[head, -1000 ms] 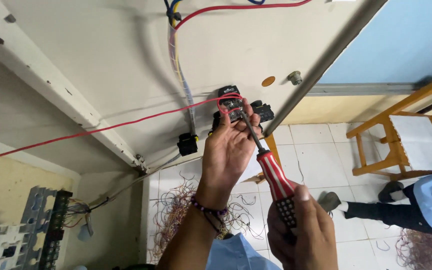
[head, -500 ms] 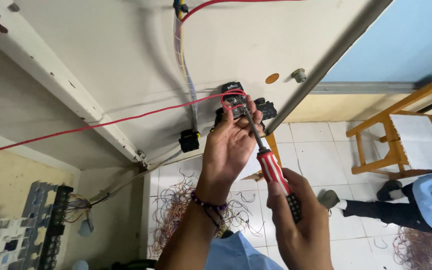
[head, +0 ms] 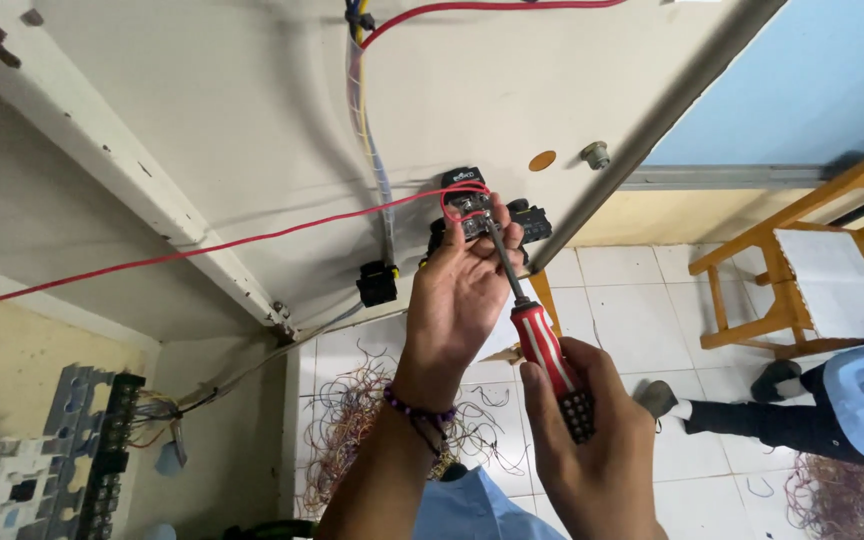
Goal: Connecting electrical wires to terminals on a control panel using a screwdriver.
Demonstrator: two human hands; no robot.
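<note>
My left hand [head: 462, 290] reaches up to a small black switch block [head: 467, 200] mounted on the cream panel [head: 252, 120], its fingers closed round the block where a looped red wire [head: 252, 240] ends. My right hand [head: 592, 450] grips the red and black handle of a screwdriver [head: 542, 345]. The metal shaft runs up past my left fingers, and its tip sits on the block's terminals.
Other black blocks [head: 377, 283] hang on the panel beside a bundle of wires [head: 364, 90]. A grey metal edge [head: 652, 125] runs diagonally. Loose wire scraps [head: 352, 420] litter the tiled floor. A wooden stool [head: 802, 260] and a seated person's leg [head: 762, 405] are at right. Terminal strips [head: 62, 450] are lower left.
My right hand and the screwdriver have shifted slightly along the shaft line, and the view has tilted a little. My left hand stays on the block.
</note>
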